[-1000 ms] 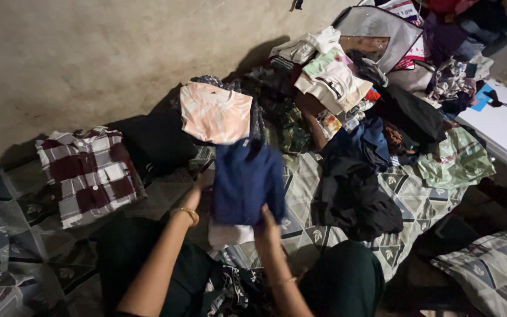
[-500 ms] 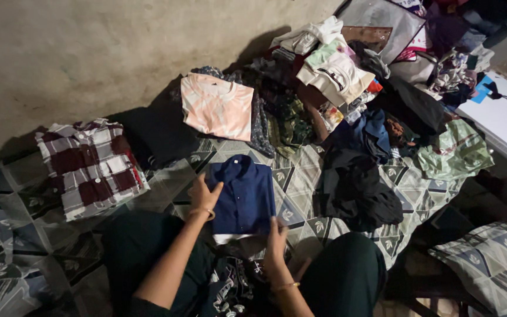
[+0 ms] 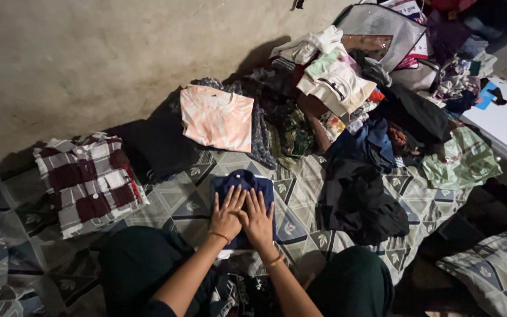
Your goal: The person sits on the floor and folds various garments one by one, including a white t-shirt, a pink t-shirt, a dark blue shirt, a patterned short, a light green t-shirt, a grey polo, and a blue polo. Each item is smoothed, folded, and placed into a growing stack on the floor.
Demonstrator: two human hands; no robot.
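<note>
Both hands lay flat, palms down and fingers extended, on a folded navy shirt (image 3: 243, 186). The left hand (image 3: 225, 214) and the right hand (image 3: 257, 218) sat side by side with their inner edges touching near the thumbs; neither hand gripped anything. Each wrist carried a thin bangle. Both forearms ran up from the lower edge of the view and converged on the garment.

The navy shirt lay collar-away from the person on a patterned bedsheet (image 3: 300, 199) printed with grey and green diamonds and leaf motifs. It sat directly in front of the person's knees, which were covered in dark green fabric. A strip of white cloth showed under the near edge of the shirt.

To the left, well apart from the hands, lay a folded maroon-and-white checked shirt (image 3: 86, 179). Beyond the navy shirt, a folded peach-and-white top (image 3: 217, 117) rested on a pile of dark printed fabric. A black garment (image 3: 364, 202) lay crumpled to the right, near the shirt but not touching it. Behind it rose an unsorted clothes heap (image 3: 347, 88) with white, blue and green pieces, backed by a clear zip storage bag (image 3: 377, 29). A bare, rough wall (image 3: 89, 53) ran along the far side. A white surface (image 3: 503, 126) stood at the right edge, and a patterned pillow (image 3: 497, 273) lay at the lower right.
</note>
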